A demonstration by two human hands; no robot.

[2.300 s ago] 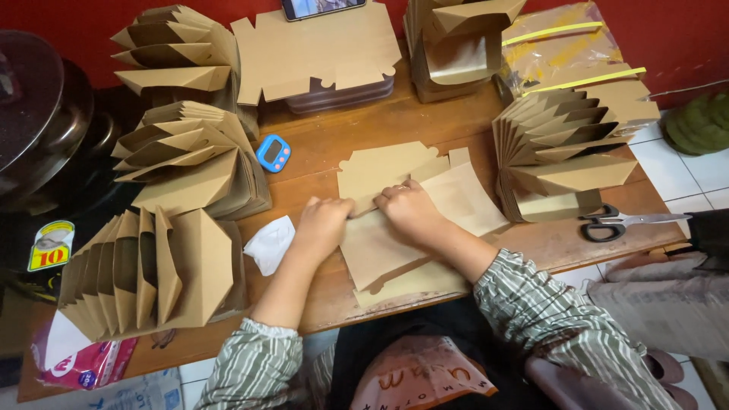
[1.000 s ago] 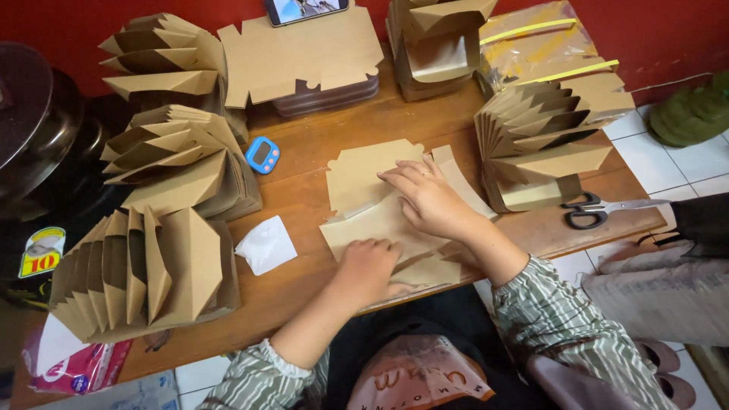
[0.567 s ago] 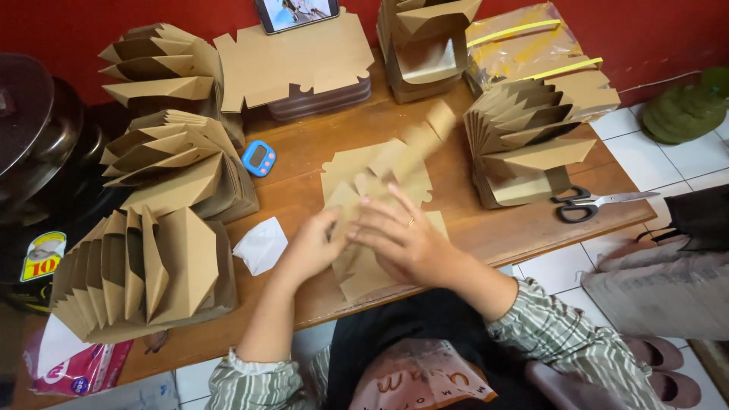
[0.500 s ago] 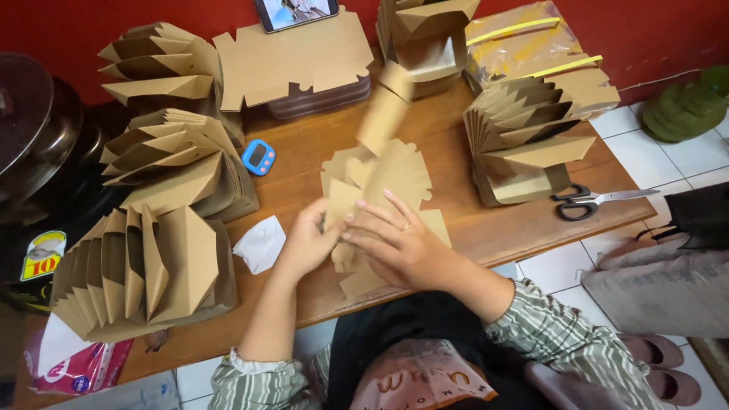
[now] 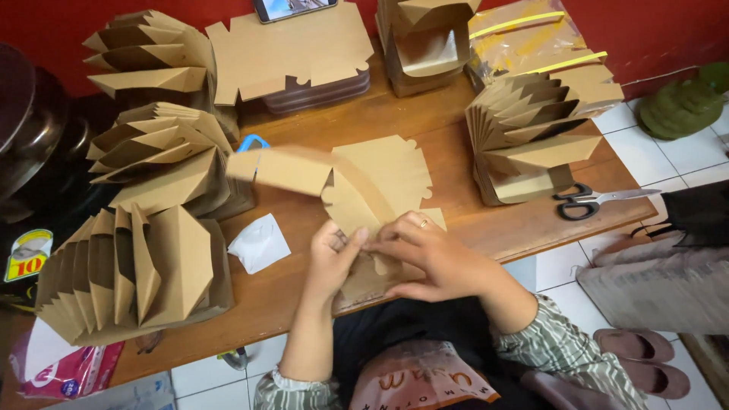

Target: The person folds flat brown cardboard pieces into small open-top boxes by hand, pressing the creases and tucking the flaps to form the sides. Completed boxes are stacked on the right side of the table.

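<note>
Left hand and right hand meet, fingers pinching together.

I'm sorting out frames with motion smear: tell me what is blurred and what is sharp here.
Head view: the raised flap of the cardboard blank held by both hands is motion-smeared; the scissors and folded box stacks are sharp; lighting is even, without strong glare.

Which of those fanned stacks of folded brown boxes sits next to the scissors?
The stack on the right side of the table, just above the black-handled scissors. The other three fanned stacks stand along the left side, far from them.
</note>
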